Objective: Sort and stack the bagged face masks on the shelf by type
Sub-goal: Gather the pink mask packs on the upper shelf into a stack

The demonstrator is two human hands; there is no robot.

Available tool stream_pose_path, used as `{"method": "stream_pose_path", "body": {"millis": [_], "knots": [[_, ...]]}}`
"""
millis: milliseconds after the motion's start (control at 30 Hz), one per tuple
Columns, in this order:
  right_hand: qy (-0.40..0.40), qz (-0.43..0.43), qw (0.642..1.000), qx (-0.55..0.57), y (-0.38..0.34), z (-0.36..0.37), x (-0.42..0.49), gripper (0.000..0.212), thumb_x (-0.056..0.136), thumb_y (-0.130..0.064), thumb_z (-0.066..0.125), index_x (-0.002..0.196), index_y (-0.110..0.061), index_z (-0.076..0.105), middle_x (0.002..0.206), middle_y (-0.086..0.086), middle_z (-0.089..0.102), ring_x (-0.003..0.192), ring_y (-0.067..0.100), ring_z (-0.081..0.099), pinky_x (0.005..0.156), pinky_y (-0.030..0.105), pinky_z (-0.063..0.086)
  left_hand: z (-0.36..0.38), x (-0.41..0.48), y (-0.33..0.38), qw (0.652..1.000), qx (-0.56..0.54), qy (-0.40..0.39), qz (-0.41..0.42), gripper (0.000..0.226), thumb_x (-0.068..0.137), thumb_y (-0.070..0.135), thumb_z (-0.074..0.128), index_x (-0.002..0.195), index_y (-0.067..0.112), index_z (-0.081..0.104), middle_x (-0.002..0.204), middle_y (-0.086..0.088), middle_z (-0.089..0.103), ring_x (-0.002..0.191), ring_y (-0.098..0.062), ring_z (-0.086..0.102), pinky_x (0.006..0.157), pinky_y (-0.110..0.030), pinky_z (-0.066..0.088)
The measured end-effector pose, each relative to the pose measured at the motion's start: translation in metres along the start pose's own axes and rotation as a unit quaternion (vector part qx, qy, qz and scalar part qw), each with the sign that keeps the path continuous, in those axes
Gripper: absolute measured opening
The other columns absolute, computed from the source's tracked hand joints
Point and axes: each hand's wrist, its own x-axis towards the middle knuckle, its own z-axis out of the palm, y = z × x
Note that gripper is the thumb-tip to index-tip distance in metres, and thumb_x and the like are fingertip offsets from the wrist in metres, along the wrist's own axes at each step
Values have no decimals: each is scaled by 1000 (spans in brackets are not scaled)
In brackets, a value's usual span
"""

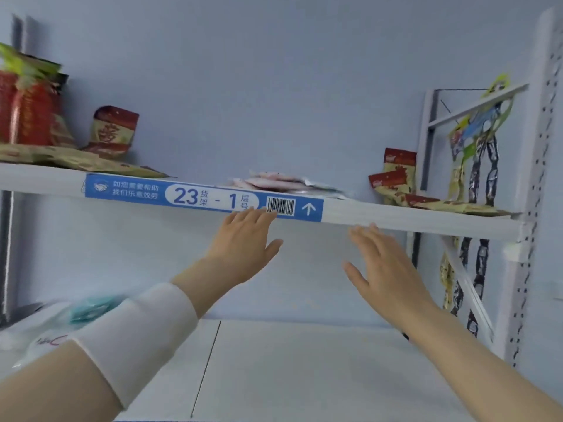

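Observation:
A low stack of pinkish bagged face masks (275,181) lies flat on the upper white shelf (396,219), just behind its blue label strip (201,197). More bagged masks, teal and clear (88,309), lie at the left end of the lower shelf, partly hidden by my left sleeve. My left hand (242,246) is raised below the upper shelf's front edge, fingers apart, fingertips at the barcode on the strip. My right hand (384,263) is raised beside it, open and empty, a little under the edge.
Red and yellow snack bags (114,129) stand and lie at the upper shelf's left, more (396,178) at its right. Hanging snack strips (475,153) dangle by the right white upright (545,147). The lower shelf surface (289,370) stretches below my arms.

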Motion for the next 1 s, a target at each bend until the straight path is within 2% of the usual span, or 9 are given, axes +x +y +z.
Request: {"method": "stream_pose_path", "body": {"millis": [67,233,433,533,633,733,833,933,1000], "knots": [[22,-14,1000,-2,29,-11,14,57,97,-43,34,147,-18,23,155,-1,23,146,17,9,117,30,1,-3,23,15,1000,10,23,-12,54,97,44,37,145,22,27,149,3,35,138,-18,31,113,-33,19],[40,12,998,50,82,-23,50,55,96,-39,37,146,-20,25,153,-4,26,143,13,16,113,24,12,2,74,34,999,20,31,-19,48,97,45,37,139,23,36,141,2,45,130,-19,40,107,-32,26],[44,37,995,78,123,-15,117,57,95,-42,38,145,-17,28,151,1,31,142,17,23,113,32,21,6,135,20,998,21,30,-51,53,98,45,32,145,20,31,149,0,38,137,-20,34,110,-34,23],[47,48,994,81,135,-16,155,57,95,-42,40,145,-16,30,150,4,32,139,19,29,111,32,23,6,169,6,997,31,44,-57,54,98,47,31,144,18,32,147,-4,42,135,-24,38,110,-37,24],[41,88,985,142,139,-14,195,60,94,-46,41,144,-17,30,149,3,36,135,20,36,108,32,28,8,206,-7,995,32,69,-60,55,98,48,30,143,17,34,143,-6,45,132,-26,41,108,-40,27],[-5,143,970,199,141,0,237,66,91,-53,43,144,-16,29,148,4,36,133,23,38,104,31,31,15,244,-17,994,43,80,-58,55,98,49,28,143,16,34,142,-7,46,131,-28,41,107,-39,27],[-79,172,966,176,144,22,273,75,90,-57,43,146,-12,25,150,4,33,132,26,39,105,33,32,29,281,-22,995,33,76,-59,56,99,49,27,144,16,33,144,-7,44,132,-27,40,108,-39,26],[-171,182,950,188,145,43,306,75,89,-60,40,143,-9,29,137,7,46,117,28,51,97,36,44,41,317,-27,995,47,50,-77,57,99,50,26,144,16,32,143,-8,44,132,-28,40,107,-39,26],[-222,181,940,187,144,55,327,76,88,-63,38,142,-10,31,133,9,49,113,29,54,96,36,47,49,340,-33,993,55,42,-93,58,98,50,26,144,15,32,141,-8,46,131,-28,41,106,-39,27]]}}
